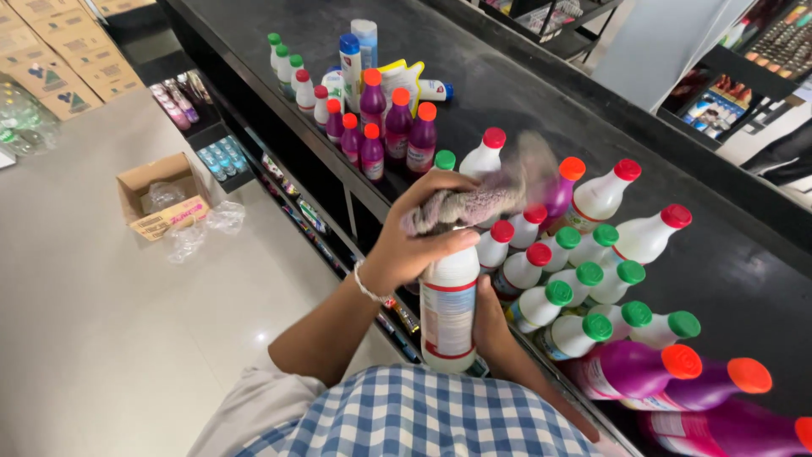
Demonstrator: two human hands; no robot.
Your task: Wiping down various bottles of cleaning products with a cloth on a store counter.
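Left hand point(414, 241) closed on greyish cloth point(474, 203), wiping top of white bottle point(448, 309). Right hand point(495, 326) gripped bottle from below, above black shelf point(524, 101). Many bottles apparently unwiped.

Bright even indoor light, soft glare on pale glossy floor point(101, 322) lower left, motion-blurred fuzzy grey cloth point(474, 203) at centre, wide-angle stretching at edges

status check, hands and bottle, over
Left hand presses cloth on top of white bottle. Right hand grips bottle body. Other bottles crowd shelf alongside.
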